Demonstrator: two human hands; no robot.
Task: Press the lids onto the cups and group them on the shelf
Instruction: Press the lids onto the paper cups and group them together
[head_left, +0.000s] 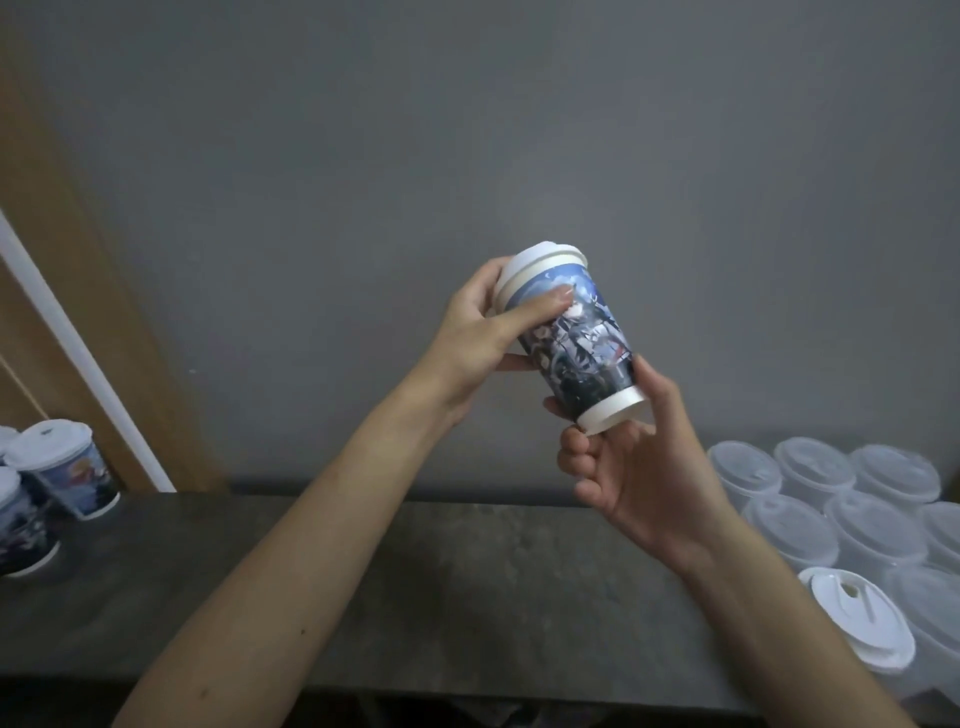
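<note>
Above shelf (415, 571): cup (576, 343) between fingers (540, 306)

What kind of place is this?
Likely a drink shop's stockroom or packing corner: stacked plastic lids at the right, finished lidded cups grouped at the left, on a dark shelf against a grey wall.

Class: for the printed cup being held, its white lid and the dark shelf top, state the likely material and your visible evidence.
Cup: likely paper, matte white base band below a printed wrap.
Lid: probably plastic, opaque white, smooth moulded stepped rim.
Shelf top: perhaps stone or concrete, dull mottled grey; cannot be sure.
</note>
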